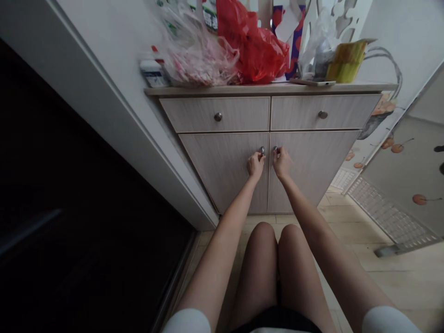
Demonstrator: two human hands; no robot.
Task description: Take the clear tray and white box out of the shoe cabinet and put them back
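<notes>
A pale wood-grain cabinet stands before my knees, with two drawers above two doors. My left hand (255, 164) is closed on the metal knob (262, 150) of the left door (222, 162), near its inner edge. On the right door (315, 162), my right hand (281, 162) has its fingers closed around the matching knob (275, 149), mostly hidden by them. Both doors lie flush with the cabinet front, a thin gap between them. Round knobs sit on the left drawer (187, 113) and the right drawer (347, 111), untouched.
On the cabinet top are a clear plastic bag (197, 55), a red plastic bag (256, 46), a white bottle (153, 73), a yellow package (347, 60) and a flat phone-like object (312, 82). A dark door (86, 208) is at left; a cherry-patterned panel (402, 180) stands right.
</notes>
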